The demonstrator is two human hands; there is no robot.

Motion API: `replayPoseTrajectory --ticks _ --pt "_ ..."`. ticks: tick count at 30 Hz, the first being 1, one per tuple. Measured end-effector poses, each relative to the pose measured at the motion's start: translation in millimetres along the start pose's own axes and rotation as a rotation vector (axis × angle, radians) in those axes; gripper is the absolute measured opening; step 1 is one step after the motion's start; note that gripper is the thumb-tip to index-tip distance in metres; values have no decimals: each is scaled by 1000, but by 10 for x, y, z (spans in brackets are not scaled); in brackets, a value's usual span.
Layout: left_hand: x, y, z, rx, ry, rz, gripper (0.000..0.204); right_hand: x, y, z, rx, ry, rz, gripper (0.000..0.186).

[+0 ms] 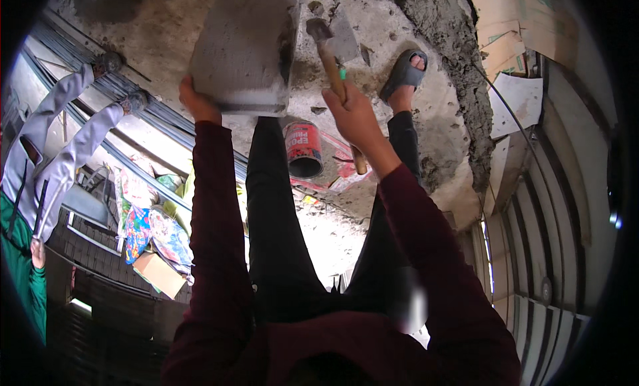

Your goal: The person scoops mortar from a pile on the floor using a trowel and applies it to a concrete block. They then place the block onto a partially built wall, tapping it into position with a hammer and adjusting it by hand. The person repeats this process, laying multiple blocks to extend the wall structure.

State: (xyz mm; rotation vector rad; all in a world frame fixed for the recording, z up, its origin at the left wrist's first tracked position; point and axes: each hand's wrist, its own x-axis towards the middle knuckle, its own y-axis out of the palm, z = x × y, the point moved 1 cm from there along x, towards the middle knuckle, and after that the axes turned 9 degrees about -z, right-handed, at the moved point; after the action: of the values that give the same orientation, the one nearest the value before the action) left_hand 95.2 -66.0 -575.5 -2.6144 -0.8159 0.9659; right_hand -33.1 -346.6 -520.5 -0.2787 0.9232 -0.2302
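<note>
Block (243, 50) of grey concrete gripped at its lower left corner by left hand (196, 101), fingers curled round the edge and pressed to its face, thumb side hidden behind. Held tilted above a rough concrete floor (166, 26), just beyond the fingertips. Trowel (333, 43) clasped in right hand (356, 116), fingers wrapped tight round the wooden handle, the butt sticking out below the palm toward the wrist. Grey blade lay past the knuckles, close beside the block's right edge, touching or not could not be told. Red can (303, 148) stood on the floor between the two wrists, below both sets of fingers. Grey sandal (403, 73) on a foot sat just right of the trowel hand. Mortar ridge (459, 73) ran along the floor further right of the sandal. Cardboard (516, 26) lay beyond that ridge. Well left of the block hand, another person's gloved hands (120, 80) in pale sleeves rested on steel bars (80, 66).
</note>
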Motion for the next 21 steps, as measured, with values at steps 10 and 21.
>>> replayPoseTrajectory --ticks 10,21 --pt "182 631 -712 199 131 40 51 211 -355 456 77 -97 -7 17" --pt "553 1234 -1106 244 4 124 58 1030 -7 -47 -141 -169 -76 25"
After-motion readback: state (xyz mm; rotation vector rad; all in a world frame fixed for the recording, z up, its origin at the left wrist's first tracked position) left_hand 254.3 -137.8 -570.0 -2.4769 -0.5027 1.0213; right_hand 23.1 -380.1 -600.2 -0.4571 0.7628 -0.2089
